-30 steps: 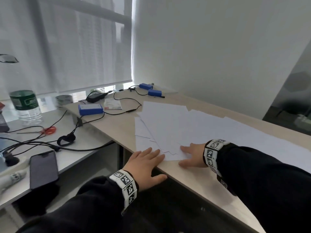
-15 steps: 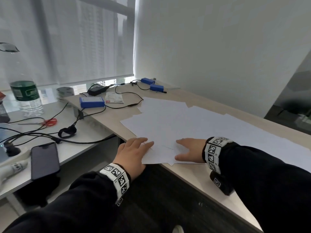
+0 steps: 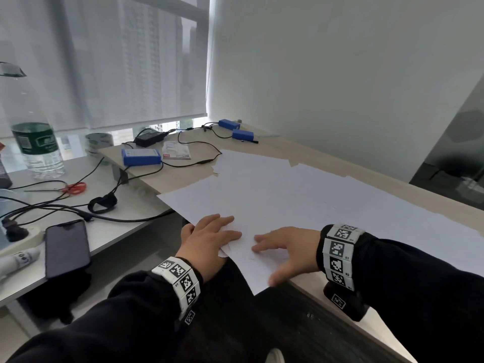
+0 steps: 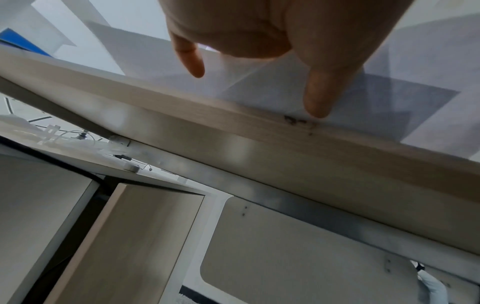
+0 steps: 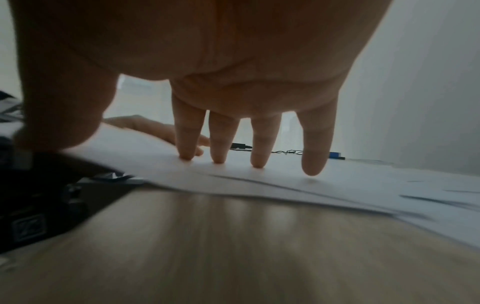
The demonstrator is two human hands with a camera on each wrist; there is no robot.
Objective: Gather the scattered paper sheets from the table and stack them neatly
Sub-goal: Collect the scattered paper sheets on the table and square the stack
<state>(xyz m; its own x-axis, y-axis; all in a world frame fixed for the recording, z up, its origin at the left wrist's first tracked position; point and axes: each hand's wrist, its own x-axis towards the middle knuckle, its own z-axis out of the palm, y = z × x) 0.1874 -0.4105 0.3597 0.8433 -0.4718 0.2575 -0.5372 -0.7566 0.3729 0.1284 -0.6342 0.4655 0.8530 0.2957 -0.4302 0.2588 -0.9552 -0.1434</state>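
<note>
Head view: both hands lie flat, fingers straight, on the near corner of the paper sheets [image 3: 275, 195], left hand [image 3: 209, 237] beside right hand [image 3: 285, 250], probably to pin and drag them. The overlapping sheets fan along the bench [image 3: 327, 292], long axis toward its far right, one corner overhanging the near edge. Left wrist view: fingertips [image 4: 317, 102] press paper at the bench edge. Right wrist view: four straight fingers [image 5: 259, 144] press down on the sheets, gripping nothing.

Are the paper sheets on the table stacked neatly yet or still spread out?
Spread out. The paper sheets fan across the table with offset edges, one corner overhanging the front.
</note>
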